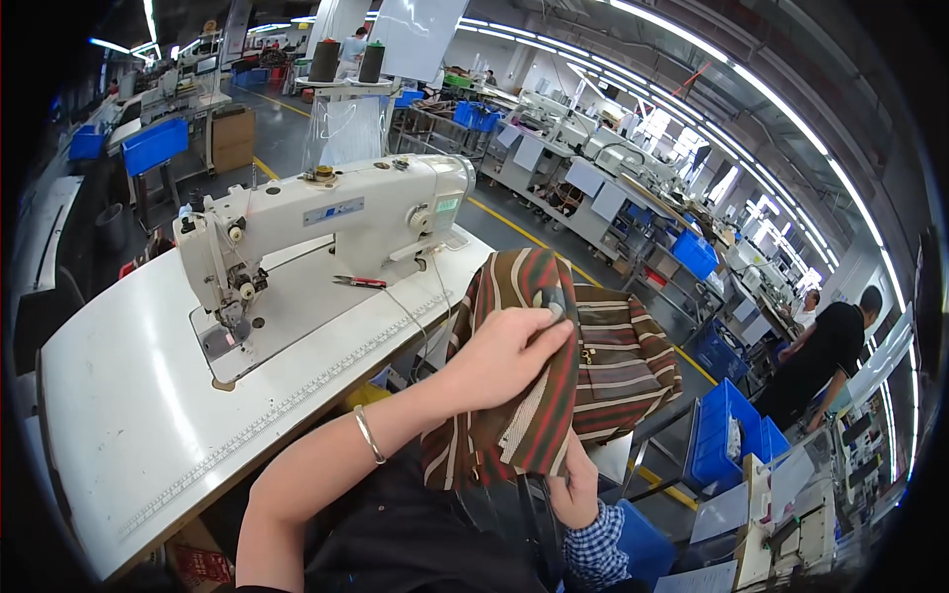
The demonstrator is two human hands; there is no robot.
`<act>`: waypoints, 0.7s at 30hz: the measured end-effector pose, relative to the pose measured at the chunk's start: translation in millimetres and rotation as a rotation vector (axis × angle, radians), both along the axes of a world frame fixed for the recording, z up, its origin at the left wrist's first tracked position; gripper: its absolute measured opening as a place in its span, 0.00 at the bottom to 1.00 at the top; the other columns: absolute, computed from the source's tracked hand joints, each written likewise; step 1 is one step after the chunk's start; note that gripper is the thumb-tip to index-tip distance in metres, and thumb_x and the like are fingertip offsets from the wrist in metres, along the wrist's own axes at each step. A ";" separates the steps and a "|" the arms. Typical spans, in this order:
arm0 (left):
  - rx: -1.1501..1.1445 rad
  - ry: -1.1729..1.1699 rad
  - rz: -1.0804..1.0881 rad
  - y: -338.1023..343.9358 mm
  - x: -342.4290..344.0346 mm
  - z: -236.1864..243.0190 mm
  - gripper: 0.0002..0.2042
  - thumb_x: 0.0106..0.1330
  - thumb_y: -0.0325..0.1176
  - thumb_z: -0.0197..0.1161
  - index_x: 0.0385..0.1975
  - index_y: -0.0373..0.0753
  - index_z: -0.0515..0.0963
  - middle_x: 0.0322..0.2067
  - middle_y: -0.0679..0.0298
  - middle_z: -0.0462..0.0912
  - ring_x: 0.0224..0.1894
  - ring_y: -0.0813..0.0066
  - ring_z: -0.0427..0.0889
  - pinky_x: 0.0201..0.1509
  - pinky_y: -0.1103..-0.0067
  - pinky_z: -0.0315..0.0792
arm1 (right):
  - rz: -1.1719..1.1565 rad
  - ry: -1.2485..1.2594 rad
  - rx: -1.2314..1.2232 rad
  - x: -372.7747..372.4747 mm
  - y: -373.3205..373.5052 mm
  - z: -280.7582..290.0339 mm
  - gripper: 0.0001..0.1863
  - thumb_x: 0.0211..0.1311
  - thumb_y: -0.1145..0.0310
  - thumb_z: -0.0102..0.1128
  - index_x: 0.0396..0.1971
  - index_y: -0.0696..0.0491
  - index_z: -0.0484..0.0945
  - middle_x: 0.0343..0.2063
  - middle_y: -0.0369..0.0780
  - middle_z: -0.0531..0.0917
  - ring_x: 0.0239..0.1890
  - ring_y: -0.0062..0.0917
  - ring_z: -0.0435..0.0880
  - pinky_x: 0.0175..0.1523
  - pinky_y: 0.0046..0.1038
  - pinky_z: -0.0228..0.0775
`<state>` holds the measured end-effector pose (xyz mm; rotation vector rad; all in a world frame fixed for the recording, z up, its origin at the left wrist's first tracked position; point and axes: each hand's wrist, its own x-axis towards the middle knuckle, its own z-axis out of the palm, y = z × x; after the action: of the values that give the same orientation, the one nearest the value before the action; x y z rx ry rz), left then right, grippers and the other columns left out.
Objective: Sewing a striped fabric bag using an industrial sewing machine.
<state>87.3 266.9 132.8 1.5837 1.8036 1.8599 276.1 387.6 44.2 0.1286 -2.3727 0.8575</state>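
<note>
My left hand (509, 358), below a bracelet on my wrist, grips a brown, green, red and cream striped fabric piece (623, 356) near its upper fold, where a small dark, shiny item lies partly under my fingers. Lower right, my right hand (573, 492), by a blue checked cuff, holds the fabric from below, its fingers partly hidden. To the left stands a white sewing machine (366, 193) on a white table (129, 395) with a printed ruler strip. Red-handled snips (361, 282) lie beside the machine's base.
Blue bins (727, 425) stand at the lower right, where a person in black (820, 351) bends, with another person in white beyond. Machine benches (554, 148) line the background beside a yellow-lined aisle (504, 217). Thread cones (371, 61) stand behind my machine.
</note>
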 end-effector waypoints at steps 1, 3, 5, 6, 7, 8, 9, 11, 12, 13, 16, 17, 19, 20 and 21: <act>-0.033 -0.060 -0.016 -4.8 -5.5 0.7 0.16 0.73 0.37 0.50 0.28 0.29 0.74 0.21 0.69 0.76 0.26 0.87 0.71 0.32 0.82 0.70 | 0.005 -0.001 0.002 -1.4 -2.8 1.8 0.29 0.56 0.81 0.51 0.60 0.66 0.62 0.58 0.55 0.69 0.61 0.43 0.70 0.64 0.33 0.60; -0.074 -0.123 -0.020 -5.9 -10.6 -0.6 0.17 0.73 0.37 0.50 0.28 0.29 0.75 0.22 0.70 0.78 0.26 0.87 0.73 0.33 0.82 0.71 | -0.024 -0.105 -0.124 -4.7 -5.3 3.1 0.26 0.58 0.82 0.49 0.59 0.67 0.63 0.55 0.56 0.72 0.58 0.45 0.73 0.61 0.31 0.63; -0.096 -0.282 -0.118 -4.0 -12.9 -3.2 0.15 0.73 0.37 0.49 0.32 0.30 0.75 0.28 0.66 0.80 0.30 0.84 0.76 0.36 0.81 0.73 | -0.040 -0.125 -0.139 -15.3 -8.6 0.6 0.24 0.61 0.80 0.48 0.58 0.67 0.64 0.55 0.55 0.73 0.57 0.43 0.75 0.60 0.31 0.64; -0.102 -0.283 -0.116 -5.8 -11.1 -4.9 0.15 0.73 0.37 0.49 0.32 0.30 0.75 0.28 0.66 0.80 0.30 0.84 0.76 0.36 0.81 0.73 | -0.038 -0.125 -0.145 -22.9 -14.1 0.5 0.24 0.61 0.80 0.48 0.58 0.67 0.64 0.55 0.55 0.73 0.57 0.43 0.75 0.60 0.31 0.64; -0.064 -0.402 -0.262 -10.2 -5.7 -6.3 0.14 0.73 0.37 0.49 0.39 0.30 0.73 0.34 0.63 0.80 0.36 0.81 0.77 0.42 0.79 0.72 | -0.071 0.092 -0.159 -32.4 -20.4 0.5 0.24 0.61 0.79 0.49 0.59 0.66 0.64 0.56 0.53 0.73 0.57 0.40 0.75 0.60 0.31 0.65; -0.024 -0.521 -0.410 -13.9 0.0 -10.3 0.14 0.74 0.37 0.48 0.46 0.30 0.72 0.39 0.61 0.79 0.42 0.78 0.78 0.49 0.78 0.72 | -0.107 0.310 -0.171 -41.7 -25.6 1.3 0.24 0.61 0.79 0.50 0.59 0.65 0.64 0.57 0.51 0.73 0.57 0.37 0.75 0.60 0.30 0.65; -0.001 -0.345 -0.425 -18.0 7.4 -25.7 0.21 0.73 0.37 0.49 0.60 0.32 0.63 0.55 0.55 0.70 0.57 0.71 0.70 0.63 0.73 0.62 | -0.122 0.311 -0.170 -50.6 -24.3 4.2 0.24 0.61 0.79 0.50 0.59 0.65 0.64 0.57 0.51 0.73 0.57 0.37 0.75 0.60 0.30 0.65; -0.133 0.084 -0.182 -34.2 30.8 -71.9 0.47 0.60 0.44 0.66 0.70 0.34 0.39 0.69 0.48 0.41 0.72 0.59 0.43 0.72 0.66 0.44 | 0.272 0.421 -1.299 -66.1 -19.8 4.3 0.26 0.61 0.77 0.54 0.60 0.63 0.65 0.57 0.46 0.73 0.56 0.32 0.76 0.59 0.31 0.68; -0.187 0.072 -0.113 -36.3 45.0 -91.7 0.57 0.51 0.53 0.71 0.69 0.30 0.37 0.68 0.38 0.38 0.71 0.43 0.41 0.72 0.62 0.42 | -0.030 0.342 -0.702 -69.7 -23.5 0.1 0.26 0.62 0.72 0.58 0.58 0.64 0.65 0.57 0.46 0.73 0.54 0.31 0.77 0.54 0.31 0.72; -0.148 0.005 -0.123 -25.8 56.8 -111.2 0.57 0.51 0.53 0.72 0.68 0.29 0.37 0.68 0.38 0.39 0.71 0.45 0.41 0.72 0.63 0.42 | -0.160 0.248 -0.476 -68.2 -13.7 -25.0 0.27 0.57 0.74 0.60 0.56 0.64 0.67 0.53 0.46 0.75 0.51 0.32 0.79 0.50 0.32 0.73; -0.286 -0.238 -0.019 -34.3 61.0 -136.2 0.56 0.50 0.46 0.75 0.68 0.30 0.39 0.67 0.42 0.46 0.71 0.54 0.47 0.71 0.66 0.48 | -0.385 0.052 0.226 -81.8 -35.0 -23.9 0.31 0.36 0.80 0.61 0.49 0.63 0.70 0.39 0.46 0.77 0.39 0.38 0.80 0.37 0.35 0.74; -0.035 -0.488 -0.176 -35.2 62.7 -130.5 0.50 0.50 0.35 0.76 0.66 0.30 0.45 0.63 0.49 0.55 0.67 0.63 0.57 0.68 0.70 0.57 | -0.340 0.188 0.241 -87.8 -36.7 -15.4 0.29 0.35 0.80 0.59 0.47 0.63 0.71 0.37 0.47 0.76 0.37 0.42 0.78 0.34 0.36 0.72; -0.151 -0.304 -0.115 -36.3 47.5 -135.5 0.44 0.51 0.27 0.74 0.65 0.33 0.50 0.59 0.56 0.64 0.61 0.69 0.65 0.63 0.73 0.63 | -0.314 0.295 0.245 -87.1 -31.8 -10.9 0.29 0.32 0.82 0.56 0.45 0.61 0.71 0.35 0.47 0.75 0.36 0.46 0.77 0.33 0.37 0.71; -0.219 -0.207 -0.064 -32.8 40.3 -138.4 0.45 0.51 0.26 0.73 0.66 0.34 0.50 0.58 0.57 0.65 0.60 0.69 0.66 0.62 0.73 0.64 | -0.336 0.293 0.248 -85.2 -26.9 -8.5 0.29 0.32 0.82 0.56 0.45 0.61 0.71 0.35 0.47 0.75 0.36 0.46 0.77 0.33 0.37 0.71; -0.169 -0.346 -0.145 -28.4 37.8 -140.0 0.45 0.52 0.26 0.72 0.68 0.36 0.48 0.59 0.57 0.65 0.59 0.67 0.68 0.61 0.73 0.64 | -0.365 0.311 0.216 -83.7 -22.3 -5.8 0.29 0.32 0.83 0.55 0.45 0.61 0.71 0.35 0.47 0.75 0.36 0.46 0.77 0.32 0.37 0.71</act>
<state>125.2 238.6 -7.2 1.2118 1.6008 1.7364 192.4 365.3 38.5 -0.0790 -2.0975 0.3774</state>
